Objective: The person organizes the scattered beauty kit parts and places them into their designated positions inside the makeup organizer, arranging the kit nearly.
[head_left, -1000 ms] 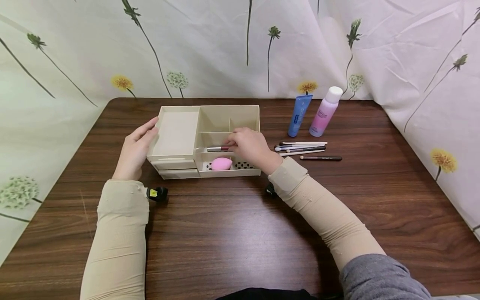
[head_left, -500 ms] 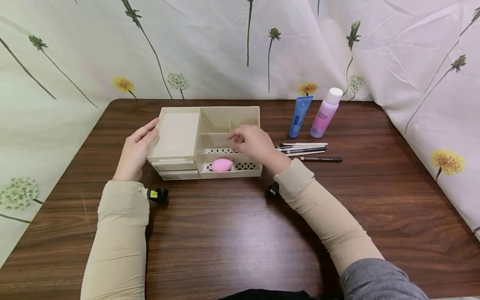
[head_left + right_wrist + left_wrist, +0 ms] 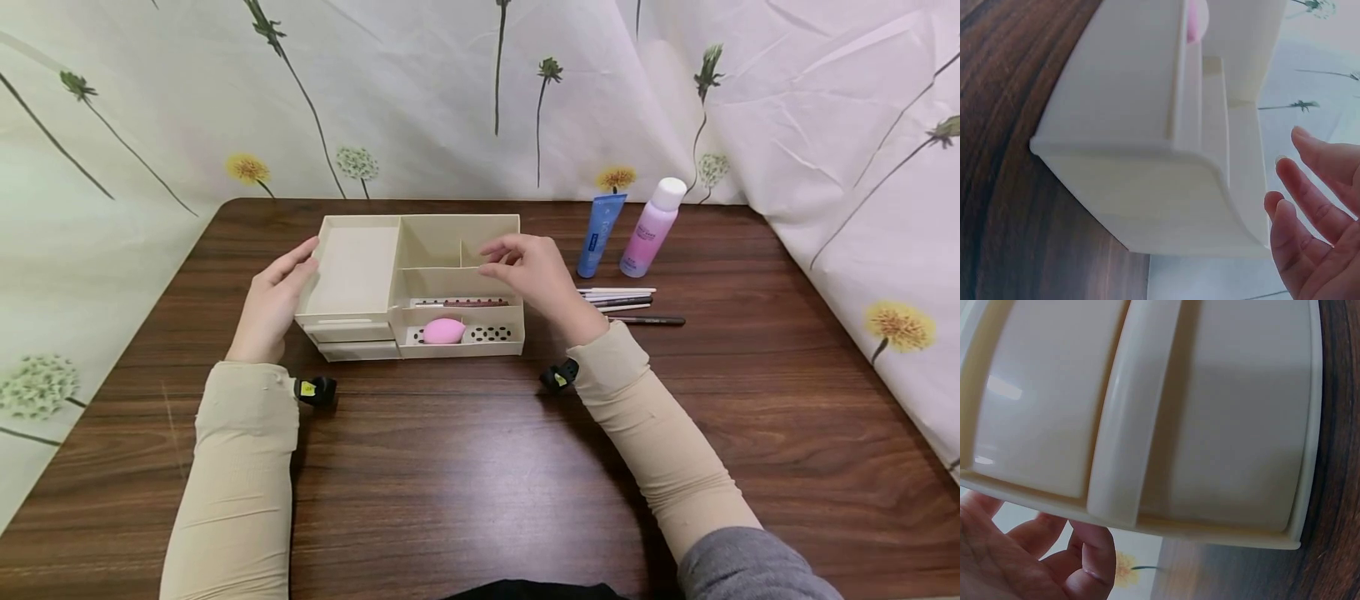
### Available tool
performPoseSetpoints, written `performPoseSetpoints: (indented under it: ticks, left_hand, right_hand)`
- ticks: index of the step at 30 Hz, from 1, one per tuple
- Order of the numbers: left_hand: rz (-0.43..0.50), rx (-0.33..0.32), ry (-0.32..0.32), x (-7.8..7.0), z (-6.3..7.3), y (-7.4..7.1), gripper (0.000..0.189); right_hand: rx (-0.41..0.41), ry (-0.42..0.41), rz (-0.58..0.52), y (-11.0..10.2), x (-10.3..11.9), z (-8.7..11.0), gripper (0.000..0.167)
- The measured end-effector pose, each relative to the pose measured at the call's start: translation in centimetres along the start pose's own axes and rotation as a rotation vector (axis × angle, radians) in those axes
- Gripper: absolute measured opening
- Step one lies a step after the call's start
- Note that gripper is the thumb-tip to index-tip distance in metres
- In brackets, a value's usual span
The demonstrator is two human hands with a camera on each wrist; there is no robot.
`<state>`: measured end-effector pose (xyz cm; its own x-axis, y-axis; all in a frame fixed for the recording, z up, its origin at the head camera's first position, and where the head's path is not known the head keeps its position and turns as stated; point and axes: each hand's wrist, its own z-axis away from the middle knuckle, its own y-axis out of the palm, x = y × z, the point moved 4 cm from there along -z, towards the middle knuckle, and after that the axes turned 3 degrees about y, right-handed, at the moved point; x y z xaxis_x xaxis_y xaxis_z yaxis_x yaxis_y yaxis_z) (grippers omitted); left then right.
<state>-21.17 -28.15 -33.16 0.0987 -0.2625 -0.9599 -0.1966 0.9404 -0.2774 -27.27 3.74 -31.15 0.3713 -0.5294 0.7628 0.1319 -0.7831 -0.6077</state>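
Observation:
A cream desk organizer (image 3: 352, 267) with two drawers on its left side stands on the table in the head view. My left hand (image 3: 268, 304) rests against its left side, fingers extended along the wall. The left wrist view shows the drawer fronts (image 3: 1241, 444) close up. In the organizer's middle right compartment lies a makeup brush (image 3: 465, 304) with a dark red handle. A pink makeup sponge (image 3: 444, 331) sits in the front compartment. My right hand (image 3: 536, 271) hovers over the organizer's right end, holding nothing; its fingers are spread and loosely bent in the right wrist view.
Several makeup brushes (image 3: 618, 297) lie right of the organizer, with a dark brush (image 3: 648, 321) in front of them. Behind stand a blue tube (image 3: 598, 237) and a pink bottle (image 3: 649, 233) with a white cap. A flowered cloth (image 3: 435, 100) hangs behind the table.
My right hand has let go of the brush, which now lies in the middle compartment, and has moved up and to the right. The left hand has stayed in place.

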Motion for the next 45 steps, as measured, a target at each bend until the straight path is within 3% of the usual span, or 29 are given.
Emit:
performPoseSetpoints:
  ticks: [13, 28, 45]
  left_hand:
    - [-0.005, -0.001, -0.007, 0.1, 0.0, 0.0, 0.052]
    - [-0.006, -0.008, -0.007, -0.1, 0.1, 0.0, 0.052]
    - [-0.021, -0.003, -0.006, 0.1, -0.1, -0.1, 0.051]
  right_hand:
    - [-0.115, 0.039, -0.091, -2.2, -0.9, 0.6, 0.025]
    - [-0.179, 0.161, -0.184, -3.8, -2.3, 0.6, 0.027]
    - [-0.51, 0.113, -0.332, -7.3, -3.4, 1.1, 0.028]
